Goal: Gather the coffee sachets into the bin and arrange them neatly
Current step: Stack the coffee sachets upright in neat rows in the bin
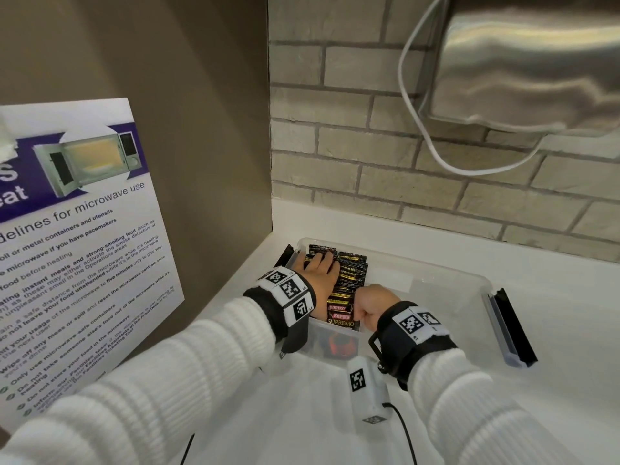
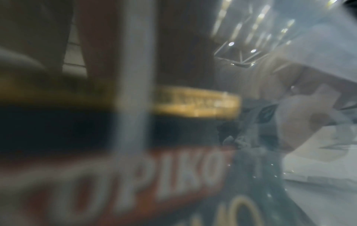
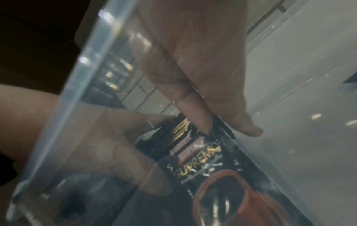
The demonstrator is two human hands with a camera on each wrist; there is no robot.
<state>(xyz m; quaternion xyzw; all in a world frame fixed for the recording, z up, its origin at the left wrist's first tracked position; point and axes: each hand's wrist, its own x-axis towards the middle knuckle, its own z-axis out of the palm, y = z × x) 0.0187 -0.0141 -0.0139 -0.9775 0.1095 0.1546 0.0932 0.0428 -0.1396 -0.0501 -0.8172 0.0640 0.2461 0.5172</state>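
A clear plastic bin (image 1: pixel 432 307) sits on the white counter. A row of black-and-gold Kopiko coffee sachets (image 1: pixel 350 280) stands on edge along its left side. My left hand (image 1: pixel 322 266) lies flat on the far end of the row, fingers spread over the tops. My right hand (image 1: pixel 372 302) reaches into the bin at the row's near right side. In the right wrist view its fingertips (image 3: pixel 204 126) touch the tops of the near sachets (image 3: pixel 203 157), fingers fairly straight, thumb beside the front one. The left wrist view shows only a blurred sachet (image 2: pixel 154 175).
The right half of the bin holds nothing. Black latches hang at its ends (image 1: pixel 513 327) (image 1: pixel 283 255). A microwave notice (image 1: pixel 84 246) stands at the left against a brown panel. A steel appliance (image 1: pixel 530 62) with a white cord (image 1: pixel 419 112) hangs above the brick wall.
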